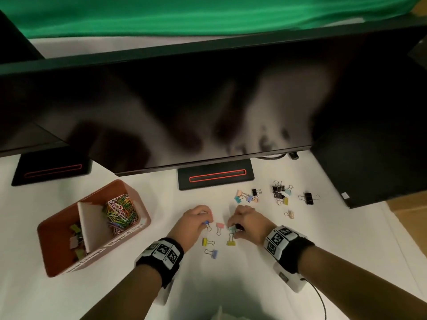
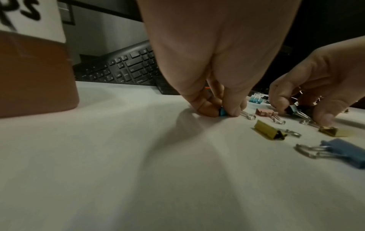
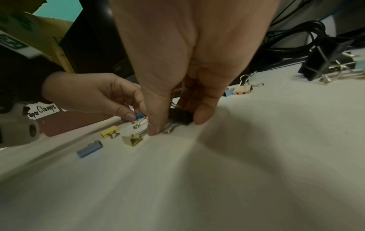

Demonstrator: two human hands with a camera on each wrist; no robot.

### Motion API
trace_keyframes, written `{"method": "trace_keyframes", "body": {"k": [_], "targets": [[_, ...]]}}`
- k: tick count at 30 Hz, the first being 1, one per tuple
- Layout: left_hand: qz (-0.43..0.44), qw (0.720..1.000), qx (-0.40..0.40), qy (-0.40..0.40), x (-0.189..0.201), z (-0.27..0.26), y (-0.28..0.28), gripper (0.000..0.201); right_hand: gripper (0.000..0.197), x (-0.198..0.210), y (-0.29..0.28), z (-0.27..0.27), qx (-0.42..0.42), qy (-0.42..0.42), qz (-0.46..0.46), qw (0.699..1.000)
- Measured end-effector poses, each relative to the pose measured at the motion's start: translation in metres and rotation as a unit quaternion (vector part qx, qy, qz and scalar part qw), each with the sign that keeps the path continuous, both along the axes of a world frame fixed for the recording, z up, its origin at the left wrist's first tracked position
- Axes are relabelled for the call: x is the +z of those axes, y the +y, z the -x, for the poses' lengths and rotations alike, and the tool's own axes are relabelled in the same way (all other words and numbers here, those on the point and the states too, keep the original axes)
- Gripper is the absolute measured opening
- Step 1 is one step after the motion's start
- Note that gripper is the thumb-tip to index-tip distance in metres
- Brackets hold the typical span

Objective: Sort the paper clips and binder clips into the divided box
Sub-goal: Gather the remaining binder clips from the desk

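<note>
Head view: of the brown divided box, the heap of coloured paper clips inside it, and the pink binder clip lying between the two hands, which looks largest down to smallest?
1. Brown divided box, by far the largest.
2. Heap of coloured paper clips, filling much of one compartment.
3. Pink binder clip, smallest.

All lie at a similar distance from the camera, so the order looks safe.

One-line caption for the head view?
Both hands pinch binder clips on the white table; paper clips already fill the divided box.

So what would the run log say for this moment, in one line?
stage: gathering binder clips | left hand: pinching blue clip | right hand: gripping black clip | box: partly filled
</note>
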State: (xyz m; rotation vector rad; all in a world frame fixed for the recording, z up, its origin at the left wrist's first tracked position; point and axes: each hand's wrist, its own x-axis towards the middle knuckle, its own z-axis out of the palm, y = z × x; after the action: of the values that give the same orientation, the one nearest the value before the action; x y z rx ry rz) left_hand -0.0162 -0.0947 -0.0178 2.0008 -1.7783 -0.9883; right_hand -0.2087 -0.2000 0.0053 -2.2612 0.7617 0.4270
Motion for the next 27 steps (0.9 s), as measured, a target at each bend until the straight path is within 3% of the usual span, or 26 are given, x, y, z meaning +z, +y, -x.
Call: {"method": "trace_keyframes", "body": {"k": [12,17,23,27], "targets": [[0.018,0.992,0.119,0.046,0.005,-0.008,0.024,0.020,0.019,0.004,-0.002,-0.012,-0.019,-0.026,-0.016,0.999],[0.062,0.980,0.163,0.098,0.041,-0.021,0.052,0.019,0.014,0.025,0.007,-0.041,-0.008,-0.094,-0.010,0.995],[0.146,0.938,0.306,0.067,0.110,-0.088,0.117,0.016,0.013,0.072,0.047,-0.140,0.070,-0.212,-0.009,0.975],[0.140,0.868,0.459,0.124,0.114,-0.146,0.155,0.014,0.016,0.095,0.097,-0.226,0.112,-0.280,-0.021,0.953]]}}
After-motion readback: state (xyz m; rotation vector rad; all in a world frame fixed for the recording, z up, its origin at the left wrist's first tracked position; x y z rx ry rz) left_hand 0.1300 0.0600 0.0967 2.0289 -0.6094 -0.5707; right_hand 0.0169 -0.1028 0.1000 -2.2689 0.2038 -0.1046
